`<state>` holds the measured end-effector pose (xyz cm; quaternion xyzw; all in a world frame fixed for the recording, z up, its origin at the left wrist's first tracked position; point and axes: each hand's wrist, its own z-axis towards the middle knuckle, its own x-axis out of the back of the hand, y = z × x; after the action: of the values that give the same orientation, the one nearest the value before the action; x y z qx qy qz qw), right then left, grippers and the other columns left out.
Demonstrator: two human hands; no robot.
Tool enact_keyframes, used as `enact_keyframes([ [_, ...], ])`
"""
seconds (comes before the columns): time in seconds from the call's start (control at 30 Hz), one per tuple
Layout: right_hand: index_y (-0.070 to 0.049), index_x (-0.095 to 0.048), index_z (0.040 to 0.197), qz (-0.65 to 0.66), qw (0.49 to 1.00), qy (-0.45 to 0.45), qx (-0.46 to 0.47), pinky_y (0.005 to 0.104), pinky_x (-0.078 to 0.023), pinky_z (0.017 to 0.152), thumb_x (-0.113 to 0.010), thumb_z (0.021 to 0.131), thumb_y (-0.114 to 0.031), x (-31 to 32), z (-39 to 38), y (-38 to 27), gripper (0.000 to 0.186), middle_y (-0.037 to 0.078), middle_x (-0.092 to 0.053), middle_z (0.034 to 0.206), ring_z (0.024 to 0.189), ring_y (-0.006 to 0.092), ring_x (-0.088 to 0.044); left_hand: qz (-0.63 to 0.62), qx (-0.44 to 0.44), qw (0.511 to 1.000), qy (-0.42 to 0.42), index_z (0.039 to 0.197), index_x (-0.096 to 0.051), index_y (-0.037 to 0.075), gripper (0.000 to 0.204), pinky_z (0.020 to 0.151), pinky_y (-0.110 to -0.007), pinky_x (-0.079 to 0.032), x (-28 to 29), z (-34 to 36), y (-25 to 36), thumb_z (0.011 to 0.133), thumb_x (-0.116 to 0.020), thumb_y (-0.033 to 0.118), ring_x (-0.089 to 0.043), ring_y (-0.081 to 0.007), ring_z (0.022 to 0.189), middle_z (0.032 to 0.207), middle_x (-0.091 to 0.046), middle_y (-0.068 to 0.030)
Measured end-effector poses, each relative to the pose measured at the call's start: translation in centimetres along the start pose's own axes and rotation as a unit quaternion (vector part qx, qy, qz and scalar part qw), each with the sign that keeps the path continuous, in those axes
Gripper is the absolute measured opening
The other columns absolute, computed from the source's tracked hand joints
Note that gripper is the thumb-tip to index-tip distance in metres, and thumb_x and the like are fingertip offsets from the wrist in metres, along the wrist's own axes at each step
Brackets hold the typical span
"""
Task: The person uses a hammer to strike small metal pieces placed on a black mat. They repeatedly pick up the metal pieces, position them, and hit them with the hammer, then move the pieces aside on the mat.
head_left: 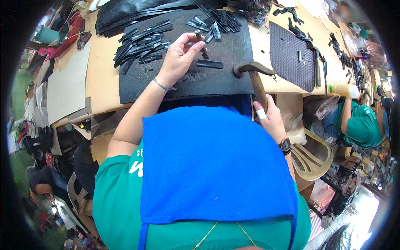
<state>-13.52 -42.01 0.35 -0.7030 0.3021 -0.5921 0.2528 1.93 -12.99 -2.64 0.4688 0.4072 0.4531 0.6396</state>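
Over the dark work board (pixel 137 87), my left hand (pixel 181 56) pinches a small dark piece (pixel 203 52) between thumb and fingers, held upright. A single black strip (pixel 210 63) lies on the board just right of it. Loose piles of black strips (pixel 143 48) lie left of and behind that hand, with more (pixel 216 21) at the back. My right hand (pixel 268 116), with a white wrap on one finger, grips the handle of a hammer (pixel 255 81) at the board's right front edge; its curved metal head is over the board.
A textured dark mat (pixel 288 56) with tools and strips lies to the right, beside a bottle (pixel 343 90). Pale sheets (pixel 66 83) lie left, black sheets (pixel 112 16) behind. A plastic chair (pixel 310 162) stands right. Another worker in green (pixel 360 123) sits at far right; another person (pixel 39 187) is lower left.
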Motion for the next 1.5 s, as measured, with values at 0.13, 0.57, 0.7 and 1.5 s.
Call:
enact_keyframes([
  [0.13,0.002,-0.051,0.107,0.018,1.000,-0.003,-0.006,0.0461,-0.051,0.074,-0.062,0.097,-0.031,-0.2,0.1,0.5,0.036,0.029,-0.066,0.092,0.091,0.0462,-0.065,0.053,0.007,0.999,-0.009,0.112,-0.061,0.002,0.021,0.088,-0.026,-0.053,0.0,-0.6,-0.7,0.094,-0.068,0.012,-0.065,-0.0125,0.097,0.108,-0.069,-0.0081],
  [0.57,0.003,-0.052,0.111,0.021,0.999,-0.014,-0.022,0.0455,-0.052,0.076,-0.062,0.097,-0.032,0.1,0.2,0.3,0.039,0.028,-0.068,0.093,0.091,0.0448,-0.066,0.048,-0.047,0.997,-0.031,0.108,-0.065,0.002,0.020,0.083,-0.024,-0.055,-0.9,-0.9,-1.6,0.091,-0.070,0.011,-0.069,-0.0113,0.092,0.099,-0.072,-0.0051],
  [0.7,0.003,-0.052,0.113,0.019,0.999,-0.019,-0.024,0.0452,-0.052,0.079,-0.062,0.097,-0.032,0.1,0.2,0.1,0.041,0.028,-0.068,0.096,0.094,0.0447,-0.066,0.072,-0.058,0.995,-0.033,0.108,-0.065,0.002,0.020,0.082,-0.025,-0.056,-1.0,-0.9,-1.6,0.091,-0.071,0.011,-0.069,-0.0116,0.092,0.099,-0.072,-0.0057],
  [1.5,0.000,-0.052,0.111,-0.131,0.970,-0.046,0.201,0.0361,-0.049,0.072,-0.063,0.096,-0.019,4.5,3.6,-8.0,0.027,0.015,-0.060,0.094,0.083,0.0215,-0.059,0.234,-0.107,0.964,-0.065,0.115,-0.063,0.005,0.025,0.079,-0.027,-0.056,-1.4,-1.1,-1.8,0.091,-0.069,0.008,-0.070,-0.0138,0.091,0.098,-0.072,-0.0072],
])
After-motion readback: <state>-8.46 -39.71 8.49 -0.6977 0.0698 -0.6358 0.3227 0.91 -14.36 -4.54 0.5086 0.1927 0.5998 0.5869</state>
